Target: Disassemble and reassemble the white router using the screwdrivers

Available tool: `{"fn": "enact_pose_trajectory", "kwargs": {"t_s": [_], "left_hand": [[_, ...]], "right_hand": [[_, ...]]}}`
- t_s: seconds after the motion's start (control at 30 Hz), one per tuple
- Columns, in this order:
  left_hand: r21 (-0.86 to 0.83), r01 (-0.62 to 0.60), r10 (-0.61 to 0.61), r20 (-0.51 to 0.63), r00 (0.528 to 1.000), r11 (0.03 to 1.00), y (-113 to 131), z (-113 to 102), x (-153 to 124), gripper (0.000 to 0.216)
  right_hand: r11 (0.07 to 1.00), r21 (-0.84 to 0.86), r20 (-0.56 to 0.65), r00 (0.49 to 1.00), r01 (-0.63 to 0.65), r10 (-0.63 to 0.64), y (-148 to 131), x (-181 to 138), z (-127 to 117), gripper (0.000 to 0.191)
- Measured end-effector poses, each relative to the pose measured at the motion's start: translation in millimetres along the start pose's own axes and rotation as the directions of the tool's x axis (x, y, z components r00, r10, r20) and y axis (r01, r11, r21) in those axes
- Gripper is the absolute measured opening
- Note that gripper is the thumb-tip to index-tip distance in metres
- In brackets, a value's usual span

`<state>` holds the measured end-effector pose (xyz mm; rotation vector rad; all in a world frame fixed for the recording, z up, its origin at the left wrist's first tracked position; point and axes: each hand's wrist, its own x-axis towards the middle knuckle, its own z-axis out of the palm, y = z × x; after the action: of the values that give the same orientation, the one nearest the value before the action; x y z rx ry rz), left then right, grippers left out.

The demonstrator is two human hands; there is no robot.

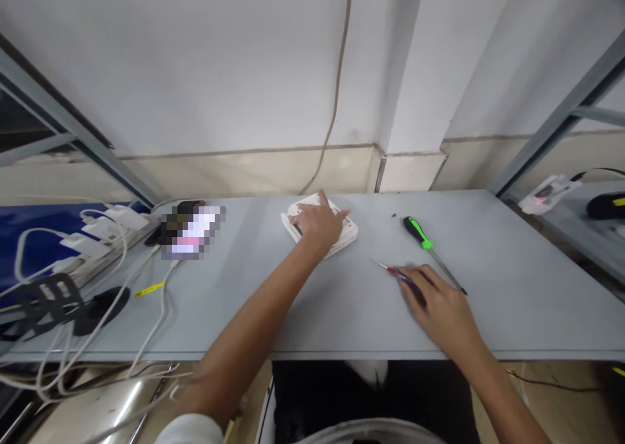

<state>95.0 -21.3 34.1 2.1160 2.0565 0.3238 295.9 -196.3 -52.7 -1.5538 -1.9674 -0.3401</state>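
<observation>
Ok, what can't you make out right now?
Head view:
The left hand hides much of the white casing.
The right hand hides most of the small screwdriver.
Pixelation blurs the item by the cables.
Dark specks are too small to identify.
The right edge cuts off the black object.

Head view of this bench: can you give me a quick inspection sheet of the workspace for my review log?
Surface: grey bench top.
Job's things: white plastic casing; small red-handled screwdriver; green-and-black screwdriver lying apart; small dark specks beside it.
Clutter: pixelated object; yellow tag; black oblong item.
Hands: left hand spread on the casing; right hand over the small screwdriver, apparently holding it.
Cables: white cables from a power strip; tan cable down the wall.
Surroundings: white wall; grey metal frames; white device with a red light.
</observation>
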Motion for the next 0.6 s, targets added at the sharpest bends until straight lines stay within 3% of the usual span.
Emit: {"fn": "enact_pose_trajectory", "kwargs": {"t_s": [0.07, 0.13, 0.17, 0.2, 0.27, 0.3, 0.37, 0.47, 0.6], "left_hand": [[-0.018, -0.053, 0.054, 0.05, 0.997, 0.998, -3.2, -3.7, 16.9, 0.085], [-0.087, -0.2, 0.21, 0.133, 0.969, 0.976, -17.9, -15.2, 30.4, 0.079], [-0.141, -0.298, 0.321, 0.191, 0.928, 0.944, -27.7, -22.3, 34.6, 0.076], [-0.218, -0.42, 0.468, 0.266, 0.843, 0.881, -37.9, -29.0, 36.8, 0.073], [-0.314, -0.534, 0.619, 0.35, 0.703, 0.785, -56.0, -37.8, 35.2, 0.063], [-0.343, -0.565, 0.661, 0.354, 0.662, 0.75, -62.2, -39.0, 32.0, 0.059], [-0.337, -0.591, 0.678, 0.29, 0.675, 0.733, -67.2, -35.4, 22.1, 0.067], [-0.209, -0.588, 0.623, 0.193, 0.758, 0.781, -58.1, -24.9, -0.6, 0.099], [-0.033, -0.543, 0.541, 0.153, 0.827, 0.839, -41.8, -18.3, -68.0, 0.086]], "right_hand": [[0.999, 0.032, 0.009, 1.0, -0.004, 0.004, 0.6, -0.8, 0.5, 0.028], [0.998, 0.059, 0.012, 1.0, 0.0, -0.001, 1.1, -1.9, 1.8, 0.028], [0.998, 0.069, 0.009, 1.0, 0.001, -0.002, 1.1, -2.3, 2.6, 0.028], [0.997, 0.075, 0.006, 1.0, -0.001, 0.0, 0.8, -2.4, 3.3, 0.028], [0.997, 0.076, 0.008, 1.0, -0.011, 0.011, -0.4, -2.1, 4.1, 0.029], [0.997, 0.077, 0.012, 1.0, -0.02, 0.019, -1.2, -1.7, 4.0, 0.029], [0.995, 0.082, 0.025, 0.998, -0.052, 0.05, -2.7, -1.3, 2.5, 0.03], [0.991, 0.062, 0.016, 0.992, -0.122, 0.122, -3.7, -3.1, -1.3, 0.038], [0.981, -0.05, 0.007, 0.983, -0.185, 0.186, -6.4, -6.4, -3.2, 0.038]]}}
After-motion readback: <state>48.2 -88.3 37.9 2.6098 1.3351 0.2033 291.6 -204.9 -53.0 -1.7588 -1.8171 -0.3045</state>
